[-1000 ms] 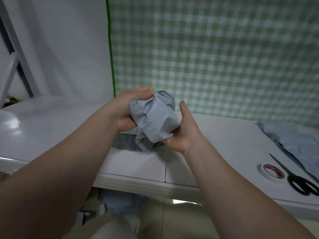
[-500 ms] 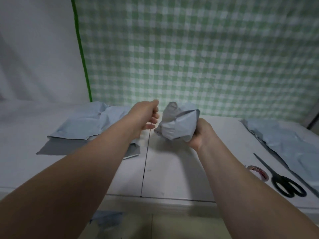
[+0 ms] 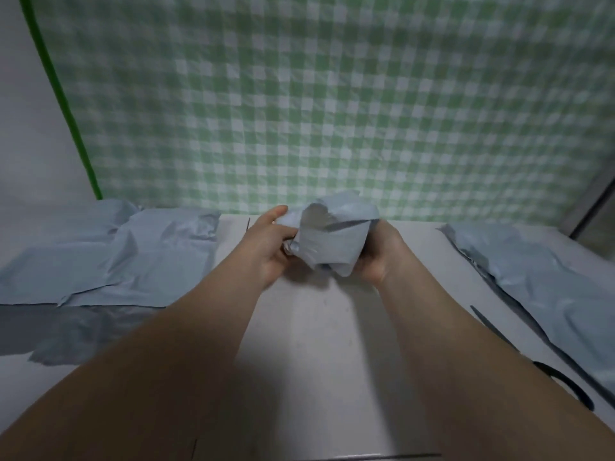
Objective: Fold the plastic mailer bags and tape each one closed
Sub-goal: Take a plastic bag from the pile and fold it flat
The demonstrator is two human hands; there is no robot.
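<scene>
Head view: the left thumb lies over the top of a bunched grey-blue mailer bag and the left fingers curl into its side, pinching a gathered edge. The left hand and the right hand hold the bundle between them, raised off the white table. The right hand cups it from the far side and beneath; its fingers pass behind the plastic, so how they lie cannot be told.

The bag is folded over on itself into a loose wad, with a flap standing up at the top. No tape shows on it, so I judge the folding step is nearly done and the taping not begun.

To the left lies a heap of flat mailers, to the right another pile, with black scissors just beside it. A green checked cloth hangs behind.

The next move likely calls for one hand to keep the wad squeezed so it cannot spring open, freeing the other for tape; no roll is in sight
</scene>
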